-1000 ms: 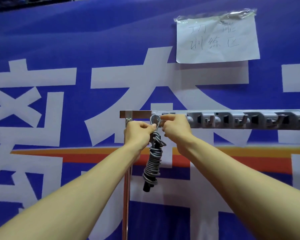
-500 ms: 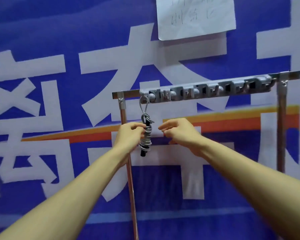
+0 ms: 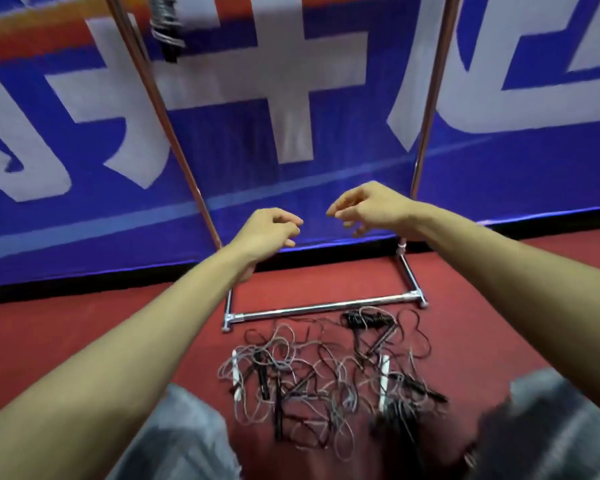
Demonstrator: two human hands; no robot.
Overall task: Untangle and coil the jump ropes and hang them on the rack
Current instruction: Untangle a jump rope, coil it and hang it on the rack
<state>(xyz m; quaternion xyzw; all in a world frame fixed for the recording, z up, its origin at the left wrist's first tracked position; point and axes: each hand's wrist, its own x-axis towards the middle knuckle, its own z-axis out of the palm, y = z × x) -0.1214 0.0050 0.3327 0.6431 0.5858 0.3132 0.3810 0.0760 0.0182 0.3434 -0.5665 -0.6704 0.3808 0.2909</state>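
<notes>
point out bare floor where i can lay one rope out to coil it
Bare red floor lies inside the rack's base, between the front bar and the banner. More lies right of the tangled jump ropes. Crowded: just this side of the bar, where the tangle spreads toward the knees.

banner (image 3: 84, 237): we see deep blue cloth with large white characters and an orange-to-red band at the top left.
floor (image 3: 84, 323): we find it plain dark red.
rack (image 3: 312, 308): we see shiny silver tubing.
tangled ropes (image 3: 312, 386): we make out grey and black cords mixed, with two white handles (image 3: 235, 375) and others black.
coiled rope (image 3: 167, 26): we see grey cord with a black end.
trousers (image 3: 187, 427): we see light grey.
</notes>
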